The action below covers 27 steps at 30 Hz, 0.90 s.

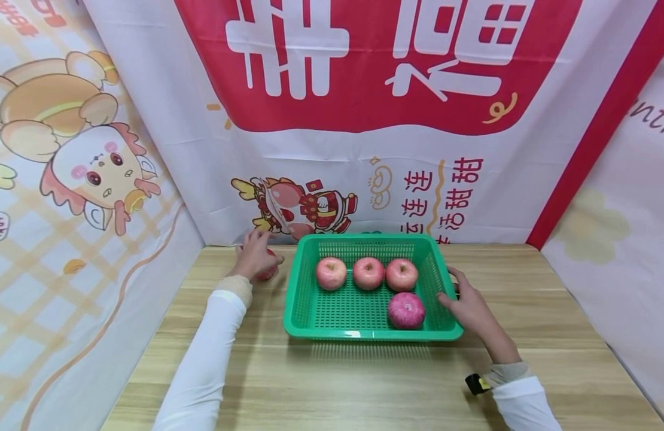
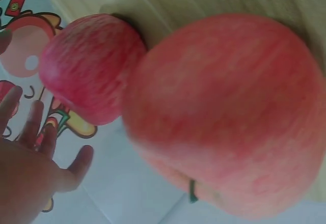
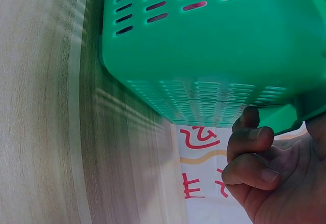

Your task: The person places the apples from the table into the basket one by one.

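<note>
My left hand [image 1: 252, 256] reaches over red apples on the table, left of the basket, one apple [image 1: 268, 272] partly showing beneath it. In the left wrist view its fingers [image 2: 31, 124] are spread beside a dark red apple [image 2: 94, 68]; a larger-looking pinkish apple [image 2: 229, 117] with a green stem is close to the camera. My right hand [image 1: 472, 306] grips the right rim of a green plastic basket [image 1: 332, 334], thumb over the rim. Its other fingers [image 3: 249, 170] curl below that rim. In the basket lie three pale red apples [image 1: 368, 273] and a darker one [image 1: 406, 310].
The basket stands on a light wooden table [image 1: 375, 389]. Behind rises a printed cloth backdrop [image 1: 359, 143] along the table's far edge, with cloth panels on both sides. A black band [image 1: 476, 384] is at the right wrist.
</note>
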Tool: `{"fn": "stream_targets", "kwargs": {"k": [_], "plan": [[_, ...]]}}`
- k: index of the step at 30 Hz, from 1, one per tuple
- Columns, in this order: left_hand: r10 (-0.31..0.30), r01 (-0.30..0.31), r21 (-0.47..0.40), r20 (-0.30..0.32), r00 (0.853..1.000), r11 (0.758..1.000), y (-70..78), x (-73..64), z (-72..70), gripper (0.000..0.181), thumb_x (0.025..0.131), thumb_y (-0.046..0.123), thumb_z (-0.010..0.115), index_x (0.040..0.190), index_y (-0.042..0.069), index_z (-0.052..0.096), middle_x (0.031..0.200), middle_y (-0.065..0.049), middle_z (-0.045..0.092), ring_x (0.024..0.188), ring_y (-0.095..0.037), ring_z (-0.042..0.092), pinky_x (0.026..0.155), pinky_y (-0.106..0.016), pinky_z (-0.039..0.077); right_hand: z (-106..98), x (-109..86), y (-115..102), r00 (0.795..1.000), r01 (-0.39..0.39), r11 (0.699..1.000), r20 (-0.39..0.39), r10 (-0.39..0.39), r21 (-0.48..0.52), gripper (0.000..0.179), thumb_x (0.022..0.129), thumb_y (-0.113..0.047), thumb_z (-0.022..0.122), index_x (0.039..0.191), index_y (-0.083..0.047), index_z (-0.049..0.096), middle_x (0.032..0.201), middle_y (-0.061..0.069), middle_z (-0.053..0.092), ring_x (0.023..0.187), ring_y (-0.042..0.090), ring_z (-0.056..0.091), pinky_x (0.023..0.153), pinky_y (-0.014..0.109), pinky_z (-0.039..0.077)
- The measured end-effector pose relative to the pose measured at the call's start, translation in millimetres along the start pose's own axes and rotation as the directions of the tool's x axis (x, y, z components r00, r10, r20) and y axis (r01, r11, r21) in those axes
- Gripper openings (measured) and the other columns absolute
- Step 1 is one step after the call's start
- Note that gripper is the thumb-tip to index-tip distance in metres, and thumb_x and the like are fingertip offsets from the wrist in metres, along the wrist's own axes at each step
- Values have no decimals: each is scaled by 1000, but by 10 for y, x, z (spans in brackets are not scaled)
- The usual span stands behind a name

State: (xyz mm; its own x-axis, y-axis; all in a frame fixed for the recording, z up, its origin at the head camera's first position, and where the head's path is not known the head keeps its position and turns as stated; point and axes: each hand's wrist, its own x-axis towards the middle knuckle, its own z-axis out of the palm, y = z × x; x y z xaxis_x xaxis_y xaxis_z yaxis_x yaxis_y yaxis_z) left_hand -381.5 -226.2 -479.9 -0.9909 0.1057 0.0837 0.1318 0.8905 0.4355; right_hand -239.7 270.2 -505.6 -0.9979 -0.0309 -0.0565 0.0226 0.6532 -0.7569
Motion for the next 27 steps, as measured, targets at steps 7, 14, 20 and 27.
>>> {"fn": "stream_targets", "kwargs": {"k": [7, 14, 20, 27], "plan": [[-78, 78, -5, 31, 996, 997, -101, -12, 88, 74, 89, 28, 80, 152, 8, 49, 160, -27, 32, 149, -49, 24, 114, -76, 28, -11, 0, 3, 1000, 1, 1000, 4, -1, -6, 78, 106, -23, 61, 167, -1, 18, 146, 40, 54, 129, 53, 61, 94, 61, 60], [-89, 89, 12, 58, 994, 996, -254, 18, 195, 82, 87, 29, 78, 158, 9, 43, 161, -28, 28, 149, -52, 25, 114, -78, 30, 3, 3, 10, 1000, 8, 1000, -5, -8, -6, 76, 105, -21, 61, 166, 0, 20, 145, 40, 56, 128, 52, 61, 96, 61, 60], [-83, 82, 16, 53, 995, 997, -217, -65, 212, 79, 82, 25, 74, 154, 9, 49, 158, -29, 35, 142, -54, 34, 104, -73, 45, 3, 4, 13, 1000, 13, 1000, -10, -13, -13, 76, 105, -22, 61, 166, -1, 21, 144, 39, 57, 128, 52, 62, 96, 60, 60], [-71, 72, -12, 42, 997, 997, -190, -108, 212, 73, 81, 20, 74, 150, 8, 52, 153, -28, 40, 136, -52, 41, 101, -70, 50, 2, -3, 6, 1000, 11, 1000, -10, -12, -16, 76, 105, -21, 61, 166, -1, 21, 144, 39, 57, 128, 53, 62, 96, 61, 60]]}}
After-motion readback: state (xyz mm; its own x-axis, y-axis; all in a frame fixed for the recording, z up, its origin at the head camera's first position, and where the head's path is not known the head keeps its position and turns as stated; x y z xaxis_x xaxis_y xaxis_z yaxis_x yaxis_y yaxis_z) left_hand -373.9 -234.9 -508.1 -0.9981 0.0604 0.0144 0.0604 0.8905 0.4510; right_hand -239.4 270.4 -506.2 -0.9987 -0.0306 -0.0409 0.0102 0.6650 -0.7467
